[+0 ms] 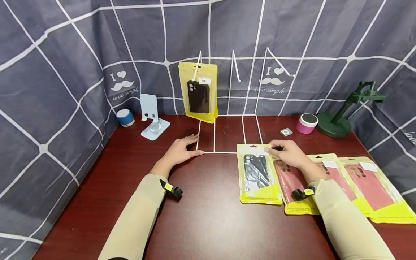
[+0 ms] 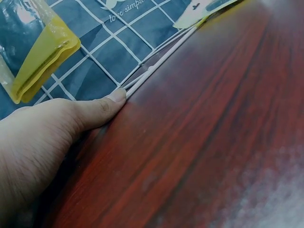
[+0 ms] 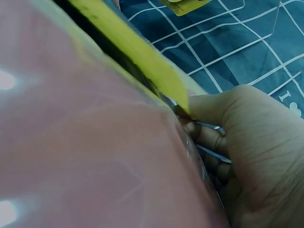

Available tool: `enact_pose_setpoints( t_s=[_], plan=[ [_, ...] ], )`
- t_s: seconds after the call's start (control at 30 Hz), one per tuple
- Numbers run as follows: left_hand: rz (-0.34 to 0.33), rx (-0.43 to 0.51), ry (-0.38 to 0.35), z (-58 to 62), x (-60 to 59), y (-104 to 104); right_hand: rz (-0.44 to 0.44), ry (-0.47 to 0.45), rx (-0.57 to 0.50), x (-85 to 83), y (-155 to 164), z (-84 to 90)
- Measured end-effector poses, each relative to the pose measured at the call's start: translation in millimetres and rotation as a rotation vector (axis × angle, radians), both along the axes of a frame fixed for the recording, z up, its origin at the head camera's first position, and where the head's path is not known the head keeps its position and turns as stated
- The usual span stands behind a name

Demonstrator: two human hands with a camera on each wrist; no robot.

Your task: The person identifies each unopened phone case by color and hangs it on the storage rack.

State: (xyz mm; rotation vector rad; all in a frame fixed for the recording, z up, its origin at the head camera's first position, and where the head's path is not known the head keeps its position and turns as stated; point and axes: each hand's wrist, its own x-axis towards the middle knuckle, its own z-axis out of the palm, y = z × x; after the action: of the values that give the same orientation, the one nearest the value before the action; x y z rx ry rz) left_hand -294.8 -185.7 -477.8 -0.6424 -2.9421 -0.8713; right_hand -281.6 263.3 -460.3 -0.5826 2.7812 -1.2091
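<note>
A white wire rack (image 1: 227, 133) stands at the back of the dark red table (image 1: 208, 216), and one yellow pouch with a black phone case (image 1: 198, 92) hangs from its left hook. My left hand (image 1: 182, 150) lies flat on the table, its thumb (image 2: 102, 108) pressed against the rack's base wire (image 2: 156, 66). A second yellow pouch with a black case (image 1: 258, 175) lies flat on the table. My right hand (image 1: 286, 151) pinches its top right edge (image 3: 142, 61), fingers (image 3: 213, 140) curled under it. Beneath that wrist lies a pouch with a pink case (image 3: 71, 142).
Three pouches with pink cases (image 1: 367, 187) lie in a row to the right. At the back stand a blue speaker (image 1: 125, 117), a pale blue phone stand (image 1: 152, 121), a small silver gadget (image 1: 286, 132), a pink speaker (image 1: 307, 123) and a green stand (image 1: 341, 115). Grid-patterned cloth surrounds the table.
</note>
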Motion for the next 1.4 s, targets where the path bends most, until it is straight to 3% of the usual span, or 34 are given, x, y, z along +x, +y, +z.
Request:
enact_pose_setpoints(
  t_s=[0.2,0.5,0.73,1.03,1.3,1.4],
  plan=[
    [-0.001,-0.003,0.008,-4.8,2.2,-2,-0.093,0.146,-0.039,-0.9,-2,-3.1],
    [-0.006,0.004,0.023,2.3,-3.8,3,-0.291,0.151,-0.274,5.6,-6,26.6],
    [-0.008,-0.009,0.018,4.7,-6.9,6,-0.294,0.198,-0.359,16.2,-12,51.6],
    [-0.006,0.003,0.028,7.6,-7.0,3,-0.263,0.268,-0.334,35.2,-31,87.4],
    [0.0,0.006,0.024,4.3,-3.9,2,-0.29,0.318,-0.274,30.3,-27,79.7],
    [-0.004,0.0,0.012,3.0,-2.8,2,-0.277,0.337,-0.285,36.2,-29,85.9]
  ],
)
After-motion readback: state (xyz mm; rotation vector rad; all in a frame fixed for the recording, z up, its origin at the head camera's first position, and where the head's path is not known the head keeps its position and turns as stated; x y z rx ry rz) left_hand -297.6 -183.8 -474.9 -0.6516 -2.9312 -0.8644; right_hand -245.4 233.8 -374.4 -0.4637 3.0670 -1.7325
